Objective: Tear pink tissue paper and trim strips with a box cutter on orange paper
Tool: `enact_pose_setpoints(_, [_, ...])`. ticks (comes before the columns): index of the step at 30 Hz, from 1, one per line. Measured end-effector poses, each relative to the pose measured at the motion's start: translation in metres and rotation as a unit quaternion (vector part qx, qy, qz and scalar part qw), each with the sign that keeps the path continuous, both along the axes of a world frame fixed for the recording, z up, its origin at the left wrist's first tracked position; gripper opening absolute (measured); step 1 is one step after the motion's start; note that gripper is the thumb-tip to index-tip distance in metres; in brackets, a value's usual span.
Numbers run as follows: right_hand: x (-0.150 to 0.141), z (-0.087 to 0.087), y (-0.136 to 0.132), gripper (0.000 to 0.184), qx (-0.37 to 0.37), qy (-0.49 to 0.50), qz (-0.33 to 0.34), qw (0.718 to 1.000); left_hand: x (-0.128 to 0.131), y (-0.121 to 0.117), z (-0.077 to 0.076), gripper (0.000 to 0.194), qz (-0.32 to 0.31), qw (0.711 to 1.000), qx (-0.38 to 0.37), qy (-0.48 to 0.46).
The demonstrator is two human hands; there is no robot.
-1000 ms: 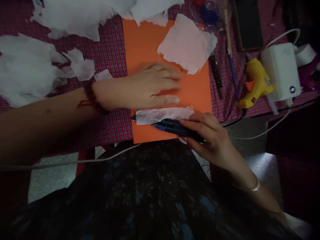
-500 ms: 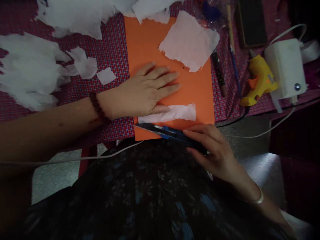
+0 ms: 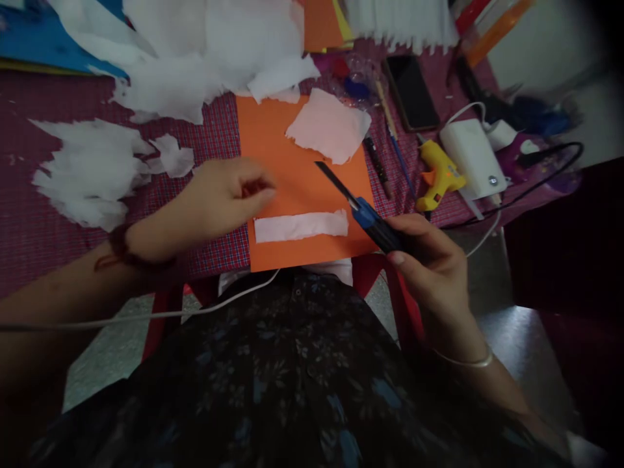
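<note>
My right hand [image 3: 431, 260] grips a blue and black utility knife [image 3: 373, 221], its long blade out and pointing up and left above the orange sheet [image 3: 283, 156]. My left hand [image 3: 219, 195], slightly blurred, hovers over the left edge of that sheet. Its fingers are loosely curled, with a gap to the thumb and nothing visible between them. Below lies a narrow white paper strip [image 3: 302, 225], flat near the sheet's front edge and touched by neither hand. A larger torn white paper piece [image 3: 331, 127] rests at the sheet's upper right.
Torn white paper piles [image 3: 92, 169] lie left and behind. To the right are a marker [image 3: 377, 168], a thin brush [image 3: 397, 149], a yellow glue gun [image 3: 441, 175], a white power box [image 3: 472, 159] and a phone [image 3: 412, 91]. A white cable [image 3: 214, 304] crosses my lap.
My left hand has lifted off the paper strip and drawn left, its fingers curling. The knife has moved up and right, away from the strip's edge. The view now takes in more of the table.
</note>
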State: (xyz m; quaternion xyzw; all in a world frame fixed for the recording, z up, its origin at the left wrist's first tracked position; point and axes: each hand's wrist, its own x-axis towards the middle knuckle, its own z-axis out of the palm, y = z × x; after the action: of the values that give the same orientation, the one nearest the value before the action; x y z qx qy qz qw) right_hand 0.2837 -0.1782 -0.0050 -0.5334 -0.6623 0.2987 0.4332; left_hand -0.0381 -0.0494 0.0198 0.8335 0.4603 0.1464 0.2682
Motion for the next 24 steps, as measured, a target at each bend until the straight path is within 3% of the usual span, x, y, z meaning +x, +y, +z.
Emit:
enact_pose_setpoints(4, [-0.004, -0.003, 0.008, 0.036, 0.04, -0.047, 0.009, 0.998, -0.003, -0.024, 0.002, 0.031, -0.078, 0.982, 0.065, 0.159])
enact_pose_setpoints(9, [-0.001, -0.01, 0.005, 0.035, 0.09, -0.081, 0.004, 0.993, 0.008, -0.035, 0.008, 0.01, -0.051, 0.971, 0.04, 0.23])
enact_pose_setpoints(12, [0.002, -0.014, 0.006, 0.035, 0.1, -0.068, -0.002, 0.993, 0.015, -0.037, 0.01, 0.014, -0.082, 0.977, 0.009, 0.195])
enact_pose_setpoints(15, [0.001, -0.019, 0.011, 0.032, 0.089, -0.046, -0.01, 0.995, 0.019, -0.041, 0.007, 0.018, -0.097, 0.98, 0.024, 0.171])
enact_pose_setpoints(19, [-0.004, -0.025, 0.017, 0.03, 0.081, -0.023, -0.02, 0.996, 0.013, -0.043, -0.002, 0.016, -0.056, 0.994, 0.014, 0.094])
enact_pose_setpoints(22, [-0.003, -0.028, 0.019, 0.029, 0.075, -0.006, -0.027, 0.997, -0.001, -0.031, -0.01, 0.009, 0.009, 0.995, -0.092, -0.038])
enact_pose_setpoints(24, [0.0, -0.031, 0.019, 0.029, 0.068, 0.009, -0.036, 0.997, -0.011, -0.018, -0.015, 0.011, 0.047, 0.971, -0.188, -0.137])
